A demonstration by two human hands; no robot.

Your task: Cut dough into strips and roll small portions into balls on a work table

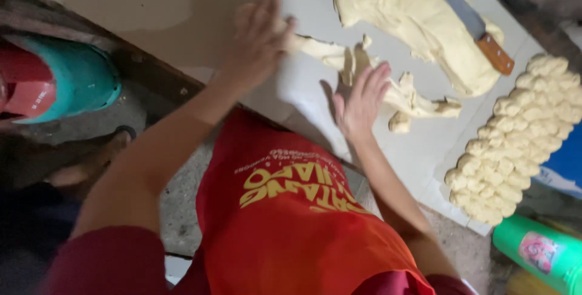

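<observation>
Dough work, approx. midway. Done: braids (515,140) stacked at table (182,22) right edge. Left: big lump (406,16) w/ knife (473,25) on it, strips (376,77) mid-table. L hand (260,37) blurred, fingers on strip end; R hand (361,98) flat, fingers spread on strips. Room: far-left table bare; near edge close.

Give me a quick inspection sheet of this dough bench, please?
Surface: pale board, some bare patches.
Job's things: dough strip under both hands; dough mass; twisted pieces in rows at the board's edge.
Clutter: knife lying on the dough mass.
Grippers: left hand and right hand, flat, fingers spread.
Cables: nothing seen.
Surroundings: teal container, green bottle, red apron.
</observation>
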